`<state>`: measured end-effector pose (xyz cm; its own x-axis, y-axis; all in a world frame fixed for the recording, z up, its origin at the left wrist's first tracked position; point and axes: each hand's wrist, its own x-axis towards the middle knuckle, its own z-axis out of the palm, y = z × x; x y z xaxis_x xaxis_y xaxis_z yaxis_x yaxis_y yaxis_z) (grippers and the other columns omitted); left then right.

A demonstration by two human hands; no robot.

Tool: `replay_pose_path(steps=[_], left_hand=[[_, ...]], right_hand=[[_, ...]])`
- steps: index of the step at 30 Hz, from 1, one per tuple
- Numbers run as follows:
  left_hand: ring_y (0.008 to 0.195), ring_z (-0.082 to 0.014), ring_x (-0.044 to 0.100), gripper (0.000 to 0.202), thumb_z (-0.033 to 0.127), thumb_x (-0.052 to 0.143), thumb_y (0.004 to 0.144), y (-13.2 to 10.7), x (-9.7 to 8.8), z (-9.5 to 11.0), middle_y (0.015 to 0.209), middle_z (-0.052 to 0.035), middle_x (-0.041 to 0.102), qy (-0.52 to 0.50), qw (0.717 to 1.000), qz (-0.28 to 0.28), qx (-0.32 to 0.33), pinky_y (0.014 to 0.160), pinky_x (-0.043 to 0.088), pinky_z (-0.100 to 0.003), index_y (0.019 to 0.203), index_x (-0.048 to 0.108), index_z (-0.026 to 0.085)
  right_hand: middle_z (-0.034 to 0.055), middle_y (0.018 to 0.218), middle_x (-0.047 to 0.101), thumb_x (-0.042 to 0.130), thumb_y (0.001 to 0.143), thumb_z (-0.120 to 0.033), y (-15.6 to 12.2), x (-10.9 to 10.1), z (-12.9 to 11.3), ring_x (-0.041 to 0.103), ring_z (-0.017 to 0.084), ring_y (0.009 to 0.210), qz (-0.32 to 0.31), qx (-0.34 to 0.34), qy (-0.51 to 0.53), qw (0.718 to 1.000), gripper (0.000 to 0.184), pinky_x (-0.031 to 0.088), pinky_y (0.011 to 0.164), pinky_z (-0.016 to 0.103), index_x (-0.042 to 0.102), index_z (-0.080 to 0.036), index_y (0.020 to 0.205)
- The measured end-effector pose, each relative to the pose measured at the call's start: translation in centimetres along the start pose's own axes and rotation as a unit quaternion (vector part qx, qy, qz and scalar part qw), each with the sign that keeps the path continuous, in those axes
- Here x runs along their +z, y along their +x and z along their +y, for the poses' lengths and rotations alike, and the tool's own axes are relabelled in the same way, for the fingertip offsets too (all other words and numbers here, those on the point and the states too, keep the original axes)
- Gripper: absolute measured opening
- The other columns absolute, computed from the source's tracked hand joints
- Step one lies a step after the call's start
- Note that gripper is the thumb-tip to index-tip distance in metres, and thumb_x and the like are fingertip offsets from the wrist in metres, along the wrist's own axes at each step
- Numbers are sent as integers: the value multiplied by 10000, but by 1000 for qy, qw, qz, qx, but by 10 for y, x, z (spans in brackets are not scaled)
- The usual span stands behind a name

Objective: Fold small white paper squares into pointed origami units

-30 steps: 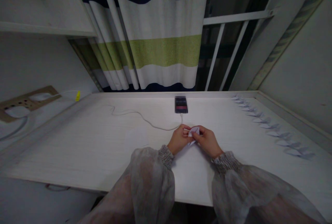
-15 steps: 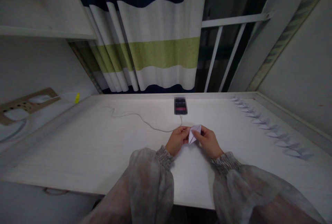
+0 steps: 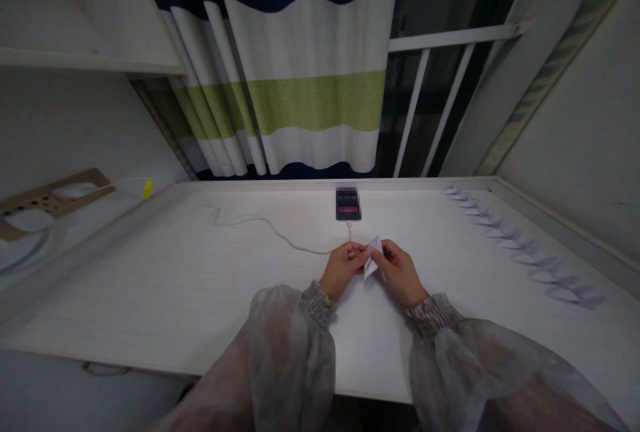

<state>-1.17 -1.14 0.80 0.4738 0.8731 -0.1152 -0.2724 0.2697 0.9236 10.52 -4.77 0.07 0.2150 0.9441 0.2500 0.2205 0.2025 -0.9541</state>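
Observation:
Between my two hands is a small piece of folded white paper (image 3: 371, 266), creased into a narrow pointed diamond and held just above the desk. My left hand (image 3: 343, 269) pinches its left edge with thumb and fingers. On the other side, my right hand (image 3: 401, 275) grips it, the thumb pressed on the near face and the fingers behind. Part of the paper is hidden by the fingertips.
A row of several folded white paper figures (image 3: 510, 242) runs along the right side of the white desk (image 3: 165, 285). Behind my hands a phone-like dark device (image 3: 348, 204) has a white cable (image 3: 287, 240) trailing left. A power strip (image 3: 55, 199) is at far left.
The paper has turned and now looks narrower and more upright between my fingers. Both hands have shifted slightly closer together; the desk items have not moved.

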Motion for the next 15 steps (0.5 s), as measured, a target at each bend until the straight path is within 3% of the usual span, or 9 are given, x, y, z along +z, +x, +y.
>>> replay_pose_path(steps=[3,7,11,15], left_hand=[[483,-52,482,415,382,741,468,0,0,3,537,43,537,-1,1000,20,13,503,392,-188,689,507,121],[522,-73,528,399,354,744,474,1,-2,5,564,33,563,-20,998,50,30,545,442,-215,697,504,127],[517,-82,543,379,335,746,479,2,-3,5,563,25,576,-17,997,64,37,536,455,-221,684,504,127],[524,-87,553,362,333,740,487,2,-3,4,564,22,583,-15,996,68,48,545,466,-227,667,504,126]], right_hand=[[28,801,596,470,778,-401,-2,0,-2,553,155,746,1,-27,-8,1000,252,458,687,271,564,-180,855],[75,1011,536,486,781,-373,-1,0,-3,515,174,945,34,-91,-35,995,243,424,831,299,584,-186,902],[70,933,532,533,744,-383,1,0,0,525,177,892,61,-88,-56,993,211,441,797,309,601,-188,784],[49,802,580,562,704,-427,0,0,2,559,163,711,44,-22,-8,999,263,473,668,299,577,-182,797]])
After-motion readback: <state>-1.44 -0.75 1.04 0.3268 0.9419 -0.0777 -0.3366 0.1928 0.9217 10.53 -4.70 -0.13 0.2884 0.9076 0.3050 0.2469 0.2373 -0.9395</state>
